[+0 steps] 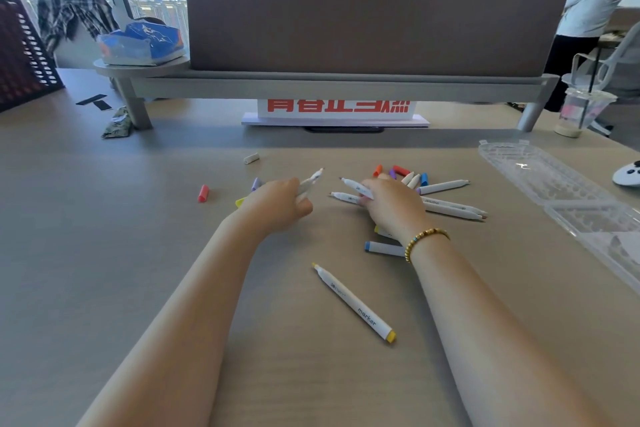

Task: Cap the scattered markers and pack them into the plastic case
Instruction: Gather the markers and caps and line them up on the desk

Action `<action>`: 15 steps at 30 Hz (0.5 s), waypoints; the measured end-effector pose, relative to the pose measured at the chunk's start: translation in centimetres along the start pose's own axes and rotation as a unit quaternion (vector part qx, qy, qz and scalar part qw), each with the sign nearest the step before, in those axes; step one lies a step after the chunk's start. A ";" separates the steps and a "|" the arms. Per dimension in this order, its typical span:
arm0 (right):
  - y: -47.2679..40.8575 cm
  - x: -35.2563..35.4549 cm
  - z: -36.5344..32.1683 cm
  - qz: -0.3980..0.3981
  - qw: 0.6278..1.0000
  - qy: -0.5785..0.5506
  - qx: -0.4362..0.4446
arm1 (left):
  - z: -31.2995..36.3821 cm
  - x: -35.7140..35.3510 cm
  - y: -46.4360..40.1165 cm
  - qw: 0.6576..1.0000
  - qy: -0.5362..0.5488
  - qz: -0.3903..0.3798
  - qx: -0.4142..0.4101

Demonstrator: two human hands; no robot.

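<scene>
Near the middle of the counter (138, 253) my left hand (277, 204) has its fingers curled round a white marker (311, 180), whose bare tip points up and away from me. My right hand (391, 204) pinches a second uncapped marker (356, 188) above the heap, its tip pointing left. More white markers (450, 208) lie fanned out just beyond that hand, touching one another, and a cluster of loose caps (401, 175) in orange, red, purple, blue and cream sits at the far edge of the heap. A red cap (203, 193) lies well apart to the left, a white cap (251, 158) farther back, and purple and yellow caps show just behind my left hand. Closer to me rests one marker with a yellow end (353, 302), its fine tip bare. The clear plastic case (554, 184) lies open at the right, apart from the heap. These markers look light, stiff and smooth, so they would roll or slip easily; I judge the best hold is mid-barrel, fingers clear of the inked tip, leaving the end free for a cap to push straight on. The caps are small and likely to skitter, so a firm pinch on their sides suits them.
</scene>
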State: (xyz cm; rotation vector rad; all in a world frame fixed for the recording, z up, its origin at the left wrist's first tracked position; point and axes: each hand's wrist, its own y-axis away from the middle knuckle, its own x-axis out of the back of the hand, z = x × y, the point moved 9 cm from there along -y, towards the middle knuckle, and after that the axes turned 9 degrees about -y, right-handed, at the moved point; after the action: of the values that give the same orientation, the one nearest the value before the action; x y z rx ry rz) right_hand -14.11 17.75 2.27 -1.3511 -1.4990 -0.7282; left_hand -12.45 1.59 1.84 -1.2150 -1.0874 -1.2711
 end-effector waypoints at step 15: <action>0.9 3.0 -1.1 0.052 0.996 -0.059 0.037 | -3.9 -0.4 1.8 0.902 0.406 0.051 0.139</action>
State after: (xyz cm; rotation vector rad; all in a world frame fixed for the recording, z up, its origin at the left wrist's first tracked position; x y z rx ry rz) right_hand -12.81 18.14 5.26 -1.4242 -1.5205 -0.5298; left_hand -10.94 -2.38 1.03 -0.4241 -0.5424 -1.2990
